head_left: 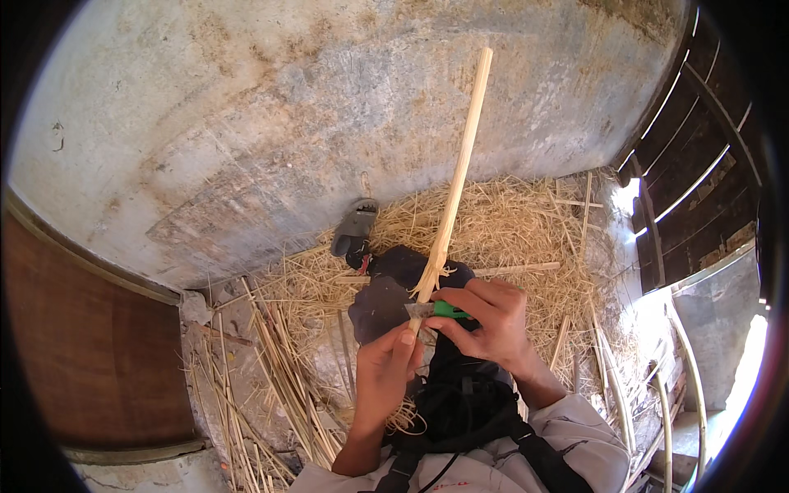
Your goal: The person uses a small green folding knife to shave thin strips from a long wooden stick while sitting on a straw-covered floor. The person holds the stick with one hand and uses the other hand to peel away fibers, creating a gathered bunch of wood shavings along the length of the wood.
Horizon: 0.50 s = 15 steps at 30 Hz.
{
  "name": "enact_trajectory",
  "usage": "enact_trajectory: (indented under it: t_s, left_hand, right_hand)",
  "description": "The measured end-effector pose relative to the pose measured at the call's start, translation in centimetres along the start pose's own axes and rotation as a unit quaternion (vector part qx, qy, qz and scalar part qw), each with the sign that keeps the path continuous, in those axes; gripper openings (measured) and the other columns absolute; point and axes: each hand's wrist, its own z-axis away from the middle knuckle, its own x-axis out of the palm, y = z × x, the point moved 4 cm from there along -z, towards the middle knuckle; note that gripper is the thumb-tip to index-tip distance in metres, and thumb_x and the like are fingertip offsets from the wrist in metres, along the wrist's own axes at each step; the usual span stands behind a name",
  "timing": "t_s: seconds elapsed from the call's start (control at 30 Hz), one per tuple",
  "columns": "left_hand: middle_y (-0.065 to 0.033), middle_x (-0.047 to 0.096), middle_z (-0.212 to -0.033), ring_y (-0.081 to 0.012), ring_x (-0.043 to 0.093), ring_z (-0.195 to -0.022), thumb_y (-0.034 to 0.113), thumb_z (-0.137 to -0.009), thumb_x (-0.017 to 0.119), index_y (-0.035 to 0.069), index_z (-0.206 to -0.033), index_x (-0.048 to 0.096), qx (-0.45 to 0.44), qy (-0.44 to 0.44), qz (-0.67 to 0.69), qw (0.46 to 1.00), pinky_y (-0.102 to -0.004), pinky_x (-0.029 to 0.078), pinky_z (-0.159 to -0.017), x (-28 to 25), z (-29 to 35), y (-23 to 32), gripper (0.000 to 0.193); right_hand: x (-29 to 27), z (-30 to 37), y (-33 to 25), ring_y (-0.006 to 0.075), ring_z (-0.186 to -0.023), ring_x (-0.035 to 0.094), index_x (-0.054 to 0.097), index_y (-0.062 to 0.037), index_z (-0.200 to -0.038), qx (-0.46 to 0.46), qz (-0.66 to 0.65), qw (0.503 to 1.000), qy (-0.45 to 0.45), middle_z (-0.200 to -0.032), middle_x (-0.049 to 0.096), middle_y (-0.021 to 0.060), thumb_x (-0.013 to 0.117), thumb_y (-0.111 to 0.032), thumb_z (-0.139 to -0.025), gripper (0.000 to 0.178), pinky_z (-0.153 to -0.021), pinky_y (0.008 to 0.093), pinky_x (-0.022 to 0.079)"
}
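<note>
A long pale wooden strip point(462, 164), perhaps bamboo, slants up and away from my lap toward the wall. My left hand point(388, 366) is closed around its near end. In my right hand point(489, 319) is a knife with a green handle point(448, 310), gripped between thumb and fingers. Its short grey blade lies across the strip, just beyond my left fingertips. Right above the blade, curled shavings point(429, 275) still cling to the wood. My dark-trousered legs are beneath, and part of the strip's near end is hidden by my left hand.
Heaped shavings point(509, 222) cover the floor ahead, against a stained wall point(288, 123). Long thin strips point(288, 378) lie in a bundle at left, beside a brown wooden panel point(90, 345). Bent poles point(690, 361) stand at right. My sandalled foot point(356, 226) rests near the wall.
</note>
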Motion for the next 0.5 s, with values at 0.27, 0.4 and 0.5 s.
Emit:
enact_trajectory:
  t_s: [0.27,0.4,0.5]
  left_hand:
    - [0.0050,0.055,-0.077,-0.0023,0.046,-0.066,0.027,-0.114,0.055,0.000,-0.133,0.073,-0.021,0.000,-0.038,0.999,-0.0204,0.037,-0.058,-0.43,0.20,-0.18,0.037]
    - [0.0040,0.053,-0.077,-0.0041,0.046,-0.069,0.023,-0.113,0.056,-0.002,-0.132,0.072,0.015,0.011,-0.066,0.998,-0.0224,0.037,-0.060,-0.41,0.11,-0.19,0.036]
    - [0.0030,0.053,-0.076,-0.0055,0.046,-0.070,0.021,-0.113,0.057,-0.004,-0.131,0.073,0.022,0.022,-0.081,0.996,-0.0235,0.038,-0.062,-0.28,0.02,0.12,0.034]
  right_hand:
    - [-0.17,-0.17,0.00,0.0199,-0.054,0.058,0.080,-0.0149,-0.100,0.002,0.029,1.000,0.010,-0.068,0.058,-0.0016,0.093,-0.037,-0.075,0.035,-0.050,0.0349,0.044]
    - [-0.29,-0.42,-0.03,0.0213,-0.055,0.060,0.081,-0.0118,-0.098,0.010,0.027,0.999,0.019,-0.069,0.061,0.0011,0.093,-0.036,-0.075,0.036,-0.052,0.0351,0.044]
    - [-0.23,-0.47,0.08,0.0211,-0.055,0.060,0.081,-0.0131,-0.099,0.010,0.036,0.999,0.021,-0.069,0.061,0.0002,0.093,-0.036,-0.075,0.036,-0.051,0.0352,0.045]
